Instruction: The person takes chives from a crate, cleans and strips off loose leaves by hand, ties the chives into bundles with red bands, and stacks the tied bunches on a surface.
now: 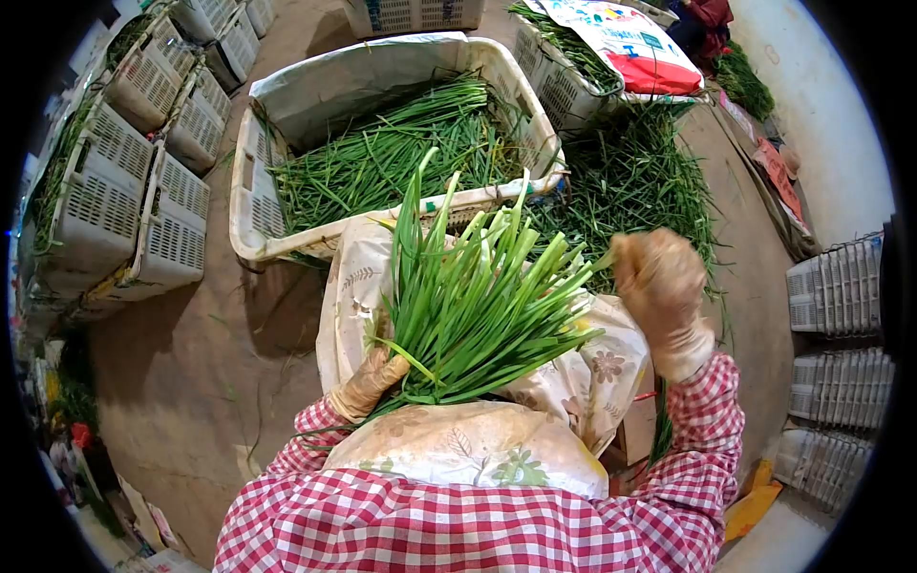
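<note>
A bunch of garlic chives point(478, 306) lies across my lap, pale stem ends fanned up and to the right. My left hand point(368, 384), in a stained tan glove, is closed round the lower left of the bunch. At the right, my gloved right hand point(661, 286) is raised and smeared by motion, its fingers curled into a fist. One pale stalk runs from the bunch to those fingers and seems pinched there. Under the bunch is a floral-patterned apron point(458, 441), bunched over my knees.
A white plastic crate point(250, 205) with loose greens stands in front of me. More greens point(635, 191) are heaped to its right, beside a crate with a printed sack point(611, 38). Stacked crates point(105, 191) line the left; others point(841, 382) stand right. A person point(702, 24) sits far right.
</note>
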A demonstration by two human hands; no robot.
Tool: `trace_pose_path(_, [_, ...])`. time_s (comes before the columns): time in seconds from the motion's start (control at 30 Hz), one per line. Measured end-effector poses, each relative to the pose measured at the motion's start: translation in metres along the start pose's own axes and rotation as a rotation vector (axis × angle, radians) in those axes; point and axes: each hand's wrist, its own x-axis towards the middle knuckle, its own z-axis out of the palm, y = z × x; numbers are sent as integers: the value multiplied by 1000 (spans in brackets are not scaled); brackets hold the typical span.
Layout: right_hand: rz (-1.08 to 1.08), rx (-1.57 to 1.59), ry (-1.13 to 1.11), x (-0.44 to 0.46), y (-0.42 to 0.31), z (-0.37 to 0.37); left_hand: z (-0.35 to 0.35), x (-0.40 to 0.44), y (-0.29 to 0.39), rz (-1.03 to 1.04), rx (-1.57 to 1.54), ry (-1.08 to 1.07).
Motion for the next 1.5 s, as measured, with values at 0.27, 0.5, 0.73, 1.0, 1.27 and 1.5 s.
trace_pose_path(0.27, [503,-732,110,42,199,-19,8,4,9,-37,-52,-14])
trace_pose_path(0.5, [-47,622,-682,81,1,37,16,9,12,-82,-136,-16])
trace_pose_path(0.73, [26,737,-891,69,-7,44,22,7,17,-96,-228,3])
trace_pose_path(1.0, [74,747,-491,49,-18,44,31,8,22,-125,-403,99])
trace_pose_path(1.27, [139,-69,60,47,135,27,11,7,7,-41,-455,-7])
trace_pose_path(1.5, [408,-855,-170,-30,246,-14,1,15,-5,4,-655,24])
